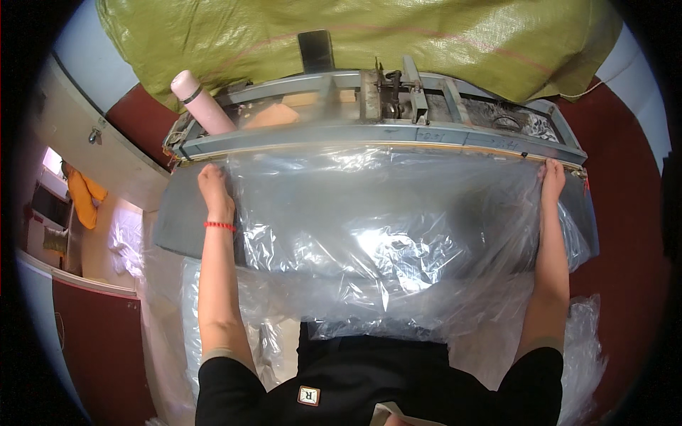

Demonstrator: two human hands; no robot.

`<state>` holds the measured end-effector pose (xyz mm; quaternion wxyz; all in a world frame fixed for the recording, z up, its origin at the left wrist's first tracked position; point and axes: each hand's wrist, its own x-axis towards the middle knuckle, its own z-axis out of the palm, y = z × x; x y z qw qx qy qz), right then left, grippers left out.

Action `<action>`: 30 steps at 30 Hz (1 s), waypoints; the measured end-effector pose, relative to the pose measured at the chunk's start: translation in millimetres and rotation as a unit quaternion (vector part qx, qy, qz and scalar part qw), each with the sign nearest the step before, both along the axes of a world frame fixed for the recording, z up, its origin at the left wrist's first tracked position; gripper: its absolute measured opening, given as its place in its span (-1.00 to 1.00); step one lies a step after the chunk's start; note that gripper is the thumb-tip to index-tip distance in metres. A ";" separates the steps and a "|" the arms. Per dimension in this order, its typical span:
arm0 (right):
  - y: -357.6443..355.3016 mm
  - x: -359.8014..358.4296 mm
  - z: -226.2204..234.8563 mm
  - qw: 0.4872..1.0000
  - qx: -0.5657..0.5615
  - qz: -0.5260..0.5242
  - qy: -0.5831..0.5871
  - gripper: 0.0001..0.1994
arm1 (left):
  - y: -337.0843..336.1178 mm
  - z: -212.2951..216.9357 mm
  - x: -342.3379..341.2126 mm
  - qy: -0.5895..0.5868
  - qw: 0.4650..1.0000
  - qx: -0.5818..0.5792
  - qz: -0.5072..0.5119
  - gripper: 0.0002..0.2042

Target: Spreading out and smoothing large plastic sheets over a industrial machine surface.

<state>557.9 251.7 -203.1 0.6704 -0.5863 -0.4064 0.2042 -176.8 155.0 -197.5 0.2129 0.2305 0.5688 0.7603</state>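
Observation:
A wide sheet of clear plastic film (376, 234) lies crumpled across a grey metal machine table (181, 227). Its far edge runs under the long grey bar (383, 136) of the machine. My left hand (214, 188) presses the film's left far corner flat just below the bar; a red string band circles that wrist. My right hand (552, 179) pinches the film's right far corner at the bar's end. Both arms are stretched wide apart, holding the film taut along the bar.
A pink roll (200, 101) leans at the machine's back left. A large green woven sack (369, 35) fills the space behind. More clear plastic (160, 298) hangs down on the left and right of my body. Red floor (625, 227) lies to the right.

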 end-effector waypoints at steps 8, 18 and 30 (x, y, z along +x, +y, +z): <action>-148.0 -36.8 56.4 0.938 0.017 0.030 -0.345 -0.88 | -66.4 7.2 45.2 0.581 0.779 -0.231 0.040 -0.79; -337.4 65.0 -45.7 0.711 -0.424 0.215 -0.518 -0.84 | -112.6 45.9 147.5 0.559 0.820 0.008 -0.125 -0.90; -165.9 -364.7 128.2 0.834 0.058 0.475 -0.274 -0.61 | -155.5 63.0 214.3 0.653 0.751 0.064 -0.077 -0.73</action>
